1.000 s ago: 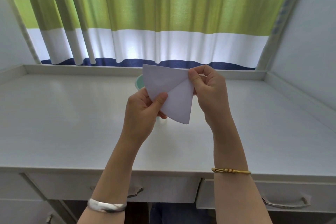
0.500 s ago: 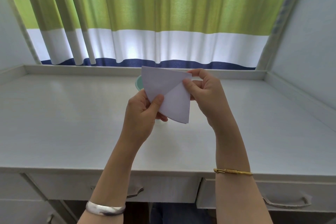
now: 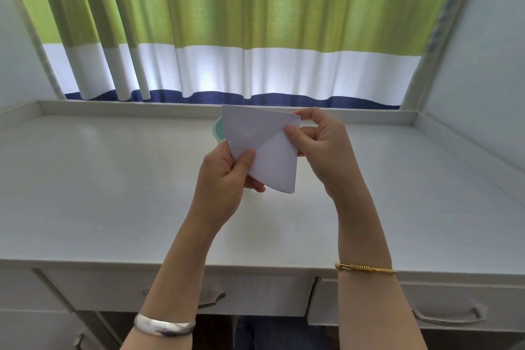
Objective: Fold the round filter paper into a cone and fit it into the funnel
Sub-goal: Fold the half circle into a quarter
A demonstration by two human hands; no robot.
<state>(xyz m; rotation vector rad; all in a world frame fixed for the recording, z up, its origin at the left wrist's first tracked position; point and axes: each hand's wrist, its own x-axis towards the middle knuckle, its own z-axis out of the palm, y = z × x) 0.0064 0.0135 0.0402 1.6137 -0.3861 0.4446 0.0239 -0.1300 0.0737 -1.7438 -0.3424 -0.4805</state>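
The white filter paper (image 3: 261, 148) is folded into a quarter wedge and held up above the desk in both hands. My left hand (image 3: 224, 182) pinches its lower left edge between thumb and fingers. My right hand (image 3: 321, 145) pinches the upper right corner, thumb on the front layer. Behind the paper only a sliver of the pale green funnel (image 3: 218, 129) shows, standing on the desk; the rest of it is hidden.
A white desk (image 3: 113, 193) with a raised rim at the back and sides stretches in front of me. A striped curtain (image 3: 255, 23) hangs behind it. Drawers with handles (image 3: 451, 318) sit under the front edge.
My right thumb has slid down onto the front layer near the paper's upper right corner. The paper has dropped and tilted slightly. My left hand keeps its pinch.
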